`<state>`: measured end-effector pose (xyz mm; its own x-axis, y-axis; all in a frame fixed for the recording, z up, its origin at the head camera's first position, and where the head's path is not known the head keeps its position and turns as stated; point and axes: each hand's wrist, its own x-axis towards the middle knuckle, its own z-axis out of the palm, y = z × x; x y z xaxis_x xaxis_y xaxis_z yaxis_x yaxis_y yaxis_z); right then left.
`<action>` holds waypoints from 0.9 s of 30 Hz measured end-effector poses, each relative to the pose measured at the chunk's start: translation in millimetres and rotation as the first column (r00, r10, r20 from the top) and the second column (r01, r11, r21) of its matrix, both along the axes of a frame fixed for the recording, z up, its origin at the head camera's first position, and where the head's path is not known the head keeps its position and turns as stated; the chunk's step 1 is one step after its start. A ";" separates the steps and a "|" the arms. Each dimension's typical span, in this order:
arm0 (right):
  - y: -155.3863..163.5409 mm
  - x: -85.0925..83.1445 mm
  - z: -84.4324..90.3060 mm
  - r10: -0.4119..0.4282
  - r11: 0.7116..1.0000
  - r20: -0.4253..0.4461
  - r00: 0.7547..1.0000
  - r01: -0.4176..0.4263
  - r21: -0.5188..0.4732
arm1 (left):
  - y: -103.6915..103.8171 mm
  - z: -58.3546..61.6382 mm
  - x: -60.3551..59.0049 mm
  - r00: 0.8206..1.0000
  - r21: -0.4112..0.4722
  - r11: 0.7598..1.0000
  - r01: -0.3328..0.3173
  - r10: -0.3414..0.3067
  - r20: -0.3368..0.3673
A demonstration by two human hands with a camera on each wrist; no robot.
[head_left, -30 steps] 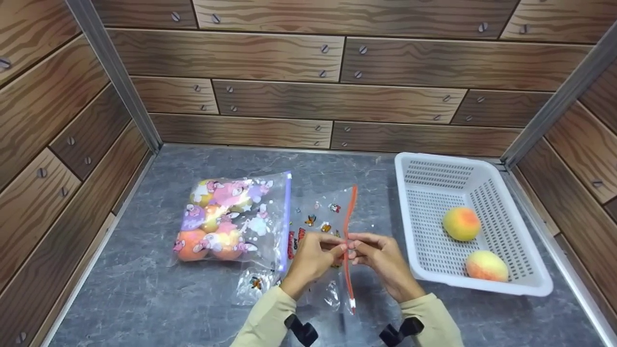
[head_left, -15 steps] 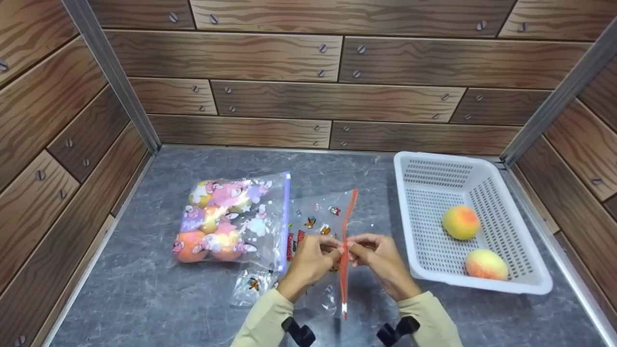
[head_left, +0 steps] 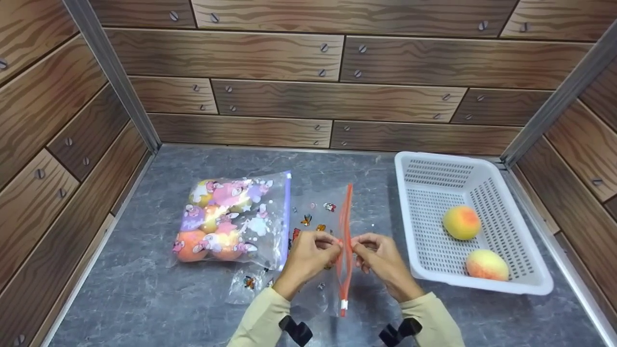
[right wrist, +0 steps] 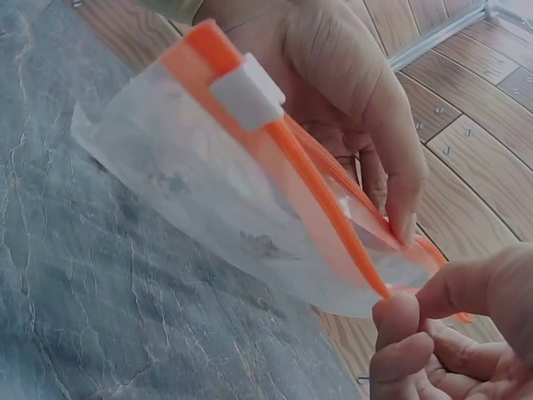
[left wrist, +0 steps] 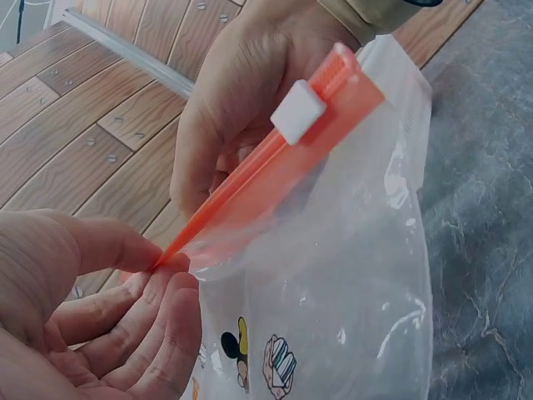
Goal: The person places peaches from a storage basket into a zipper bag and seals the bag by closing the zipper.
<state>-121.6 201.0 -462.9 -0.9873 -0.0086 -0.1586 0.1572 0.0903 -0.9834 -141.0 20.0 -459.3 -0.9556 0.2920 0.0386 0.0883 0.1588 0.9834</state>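
A: Since a sec ago both hands have drawn a bit apart, and the orange zip strip [head_left: 343, 250] of the clear zip bag [head_left: 315, 226] now gapes in the middle; before, its two lips sat together.

B: Grip status?

A: Left hand [head_left: 308, 255] pinches the near lip w/ thumb + fingertips [left wrist: 158, 287]. Right hand [head_left: 381, 258] pinches the opposite lip, fingers curled on it. White slider [left wrist: 297, 111] sits at the end of the strip nearest the person.

B: Where's the bag?

A: Held just above the grey bench [head_left: 135, 299], mid-scene, between the filled cartoon bag [head_left: 226, 219] w/ fruit inside and the white basket [head_left: 525, 289]. Basket holds two peaches [head_left: 461, 222], well apart from the hands.

B: Tips for the step?

A: Judgement only: keep both pinches on the strip itself, not the thin film, which would stretch or slip. Pull evenly, straight outward, opposite each other, so the mouth opens w/o twisting. Lifting much higher prob isn't needed; the lower part can rest on the bench for support.
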 end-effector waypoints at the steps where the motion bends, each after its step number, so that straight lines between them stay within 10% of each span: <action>1: -0.1 0.2 0.0 0.004 1.000 0.004 1.000 -0.005 0.001 | -0.4 -0.1 0.0 1.000 -0.004 1.000 0.004 -0.004 -0.008; 27: -6.4 -0.3 0.4 0.090 0.995 -0.060 0.994 -0.087 0.052 | -9.5 6.2 -2.5 0.997 -0.056 0.997 0.046 -0.050 -0.056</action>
<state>-122.0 194.6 -462.4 -0.9910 -0.0900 -0.0990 0.0847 0.1502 -0.9850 -143.5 10.6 -453.1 -0.9371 0.3407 0.0756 0.1530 0.2063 0.9665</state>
